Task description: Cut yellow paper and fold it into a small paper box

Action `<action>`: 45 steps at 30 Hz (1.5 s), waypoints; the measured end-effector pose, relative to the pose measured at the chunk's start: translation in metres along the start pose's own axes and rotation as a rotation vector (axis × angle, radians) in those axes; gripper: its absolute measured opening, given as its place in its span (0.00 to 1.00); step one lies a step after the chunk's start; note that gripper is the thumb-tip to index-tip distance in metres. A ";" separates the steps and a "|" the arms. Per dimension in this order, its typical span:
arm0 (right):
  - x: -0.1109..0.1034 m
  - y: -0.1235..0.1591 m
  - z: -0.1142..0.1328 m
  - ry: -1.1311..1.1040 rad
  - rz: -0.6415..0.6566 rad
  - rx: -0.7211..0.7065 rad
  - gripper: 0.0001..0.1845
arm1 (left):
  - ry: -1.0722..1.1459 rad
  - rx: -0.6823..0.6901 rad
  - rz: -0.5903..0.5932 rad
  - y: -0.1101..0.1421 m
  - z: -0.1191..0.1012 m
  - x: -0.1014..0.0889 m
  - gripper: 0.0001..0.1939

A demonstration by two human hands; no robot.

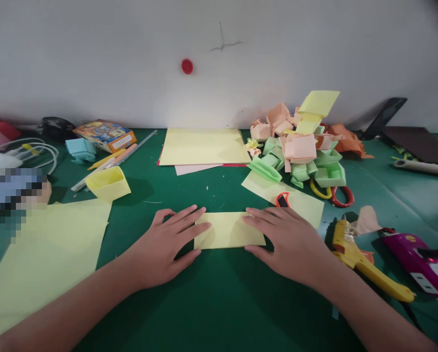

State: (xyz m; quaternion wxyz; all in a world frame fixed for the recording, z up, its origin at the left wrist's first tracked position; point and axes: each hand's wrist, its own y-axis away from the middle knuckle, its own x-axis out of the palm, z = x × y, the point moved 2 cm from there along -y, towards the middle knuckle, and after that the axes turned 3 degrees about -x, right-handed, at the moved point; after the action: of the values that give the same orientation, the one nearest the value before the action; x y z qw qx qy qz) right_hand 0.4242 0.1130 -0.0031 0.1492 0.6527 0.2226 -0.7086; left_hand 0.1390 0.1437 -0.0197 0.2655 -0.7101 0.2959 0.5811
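Touching a small yellow paper strip (224, 232), laid flat on the green table (211, 313), from both ends at once. Resting the left hand (160, 254) at the strip's left end, with fingers extended, slightly parted, and with thumb at the near left corner — loosely open, not wrapped around anything. Resting the right hand (287, 239) likewise at the right end, fingertips on the paper, thumb by the near edge — relaxed and open, without a clenched grip. Cannot tell the pressure from either.

Straight beyond the strip, near the wall, larger yellow sheet (204, 146) atop red and pale pink paper. Beyond the strip and to its right, heap of folded paper pieces (299, 149) in peach, green and yellow. To the strip's right, past the right hand, yellow glue gun (373, 274), then magenta device (411, 254). To the strip's left, large pale sheet (57, 249); beyond the strip on that same side, yellow folded box (109, 183), pale blue folded piece (81, 149) and printed carton (107, 134).
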 end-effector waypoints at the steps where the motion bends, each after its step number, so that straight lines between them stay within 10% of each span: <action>1: 0.000 0.000 -0.001 0.001 -0.006 -0.015 0.24 | 0.017 -0.016 0.000 0.000 0.000 0.000 0.26; 9: -0.009 -0.002 -0.003 -0.117 -0.146 -0.095 0.18 | 0.251 -0.344 -0.080 0.003 0.008 -0.006 0.43; 19: -0.008 -0.001 0.002 -1.081 0.029 0.417 0.21 | 0.609 -0.593 -0.268 0.003 -0.014 -0.011 0.39; 25: -0.007 -0.002 0.004 -1.001 0.012 0.370 0.12 | 0.789 -0.470 -0.279 0.003 -0.017 -0.008 0.27; 32: 0.001 -0.006 0.001 -1.214 0.188 0.462 0.15 | 0.914 -0.420 -0.130 -0.001 -0.015 -0.010 0.38; 35: 0.004 -0.007 0.000 -1.249 0.164 0.455 0.13 | 0.876 -0.408 -0.040 -0.003 -0.010 -0.013 0.20; 45: 0.009 -0.008 0.000 -0.958 0.023 0.222 0.09 | 0.562 -0.191 -0.207 -0.004 0.017 -0.012 0.11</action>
State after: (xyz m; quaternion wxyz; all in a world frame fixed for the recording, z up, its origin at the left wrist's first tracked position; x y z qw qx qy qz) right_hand 0.4189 0.1205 -0.0110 0.1722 0.2680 0.0446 -0.9468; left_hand 0.1286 0.1598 -0.0107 0.1630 -0.8911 0.2279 0.3571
